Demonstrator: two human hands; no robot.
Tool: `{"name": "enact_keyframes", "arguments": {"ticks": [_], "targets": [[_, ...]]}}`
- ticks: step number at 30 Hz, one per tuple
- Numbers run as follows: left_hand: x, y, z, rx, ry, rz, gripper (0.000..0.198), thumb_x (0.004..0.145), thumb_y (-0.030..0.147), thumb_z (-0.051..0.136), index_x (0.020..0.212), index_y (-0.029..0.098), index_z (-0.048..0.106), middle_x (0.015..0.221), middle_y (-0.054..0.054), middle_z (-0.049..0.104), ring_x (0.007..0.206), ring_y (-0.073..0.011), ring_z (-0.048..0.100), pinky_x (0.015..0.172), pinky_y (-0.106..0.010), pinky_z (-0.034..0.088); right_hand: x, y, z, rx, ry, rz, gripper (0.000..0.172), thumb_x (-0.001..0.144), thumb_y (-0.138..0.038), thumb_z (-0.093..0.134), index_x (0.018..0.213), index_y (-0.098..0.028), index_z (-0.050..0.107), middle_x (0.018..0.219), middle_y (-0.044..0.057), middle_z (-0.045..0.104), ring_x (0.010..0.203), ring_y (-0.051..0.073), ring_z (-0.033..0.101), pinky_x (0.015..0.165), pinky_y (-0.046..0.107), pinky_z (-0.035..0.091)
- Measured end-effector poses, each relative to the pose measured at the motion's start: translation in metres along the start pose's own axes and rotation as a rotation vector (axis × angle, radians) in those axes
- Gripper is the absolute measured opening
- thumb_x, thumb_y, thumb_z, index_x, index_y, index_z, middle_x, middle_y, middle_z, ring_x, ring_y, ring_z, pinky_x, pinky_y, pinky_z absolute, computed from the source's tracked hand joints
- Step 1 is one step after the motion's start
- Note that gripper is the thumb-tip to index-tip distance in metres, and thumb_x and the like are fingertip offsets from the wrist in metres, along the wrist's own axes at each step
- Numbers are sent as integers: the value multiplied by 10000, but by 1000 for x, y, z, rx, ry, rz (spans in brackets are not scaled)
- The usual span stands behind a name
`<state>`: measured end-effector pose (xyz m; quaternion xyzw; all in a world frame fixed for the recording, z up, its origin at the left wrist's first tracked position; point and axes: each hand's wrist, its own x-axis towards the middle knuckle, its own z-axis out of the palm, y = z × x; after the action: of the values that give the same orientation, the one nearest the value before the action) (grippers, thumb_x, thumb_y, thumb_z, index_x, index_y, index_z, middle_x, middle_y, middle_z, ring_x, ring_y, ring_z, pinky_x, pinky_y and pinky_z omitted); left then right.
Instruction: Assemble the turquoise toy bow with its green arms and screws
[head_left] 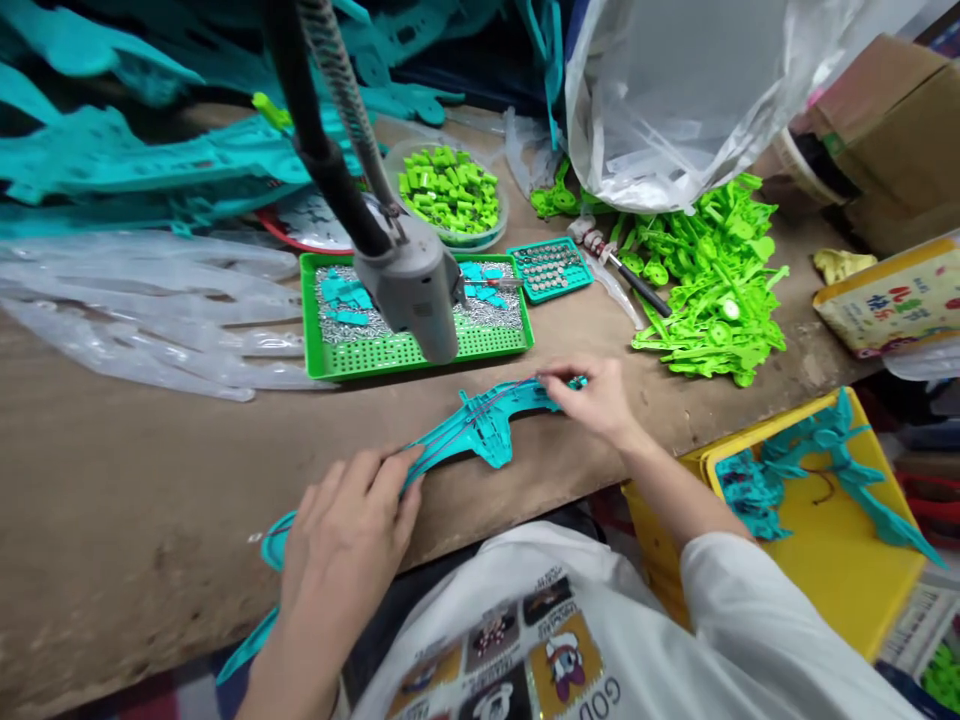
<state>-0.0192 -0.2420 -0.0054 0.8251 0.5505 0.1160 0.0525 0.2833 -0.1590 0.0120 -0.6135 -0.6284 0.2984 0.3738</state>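
Note:
A long teal plastic toy shell [491, 432] lies open side up along the near edge of the bench. Thin dark red wires [491, 398] run along its inside. My left hand [349, 515] is wrapped over its left part, and a teal loop and pointed tail stick out beyond that hand. At the right end, my right hand [592, 398] is closed in a pinch where the wire meets the fingertips. The shell's far right tip shows just past those fingers.
A grey power screwdriver [420, 285] hangs over a green tray [420, 360] of screws. Behind are a bowl of green pieces [450, 195] and a teal tray of round metal parts [551, 268]. Green parts [720, 280] are heaped right, above a yellow bin [810, 590]. Translucent blades [150, 300] lie left.

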Motion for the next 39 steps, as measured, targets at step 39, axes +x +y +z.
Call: {"name": "enact_keyframes", "arguments": {"ticks": [39], "targets": [[-9,13,-18,-92,51,-19,280,1033,367,452,1166,212,643,978,-96,647,891,-305,596,846,-458,490,148,56,-3,-718,67,-1,212,856,-104,554,911,-133,757,946,188,755,919,321,710,852,412,517]]}}
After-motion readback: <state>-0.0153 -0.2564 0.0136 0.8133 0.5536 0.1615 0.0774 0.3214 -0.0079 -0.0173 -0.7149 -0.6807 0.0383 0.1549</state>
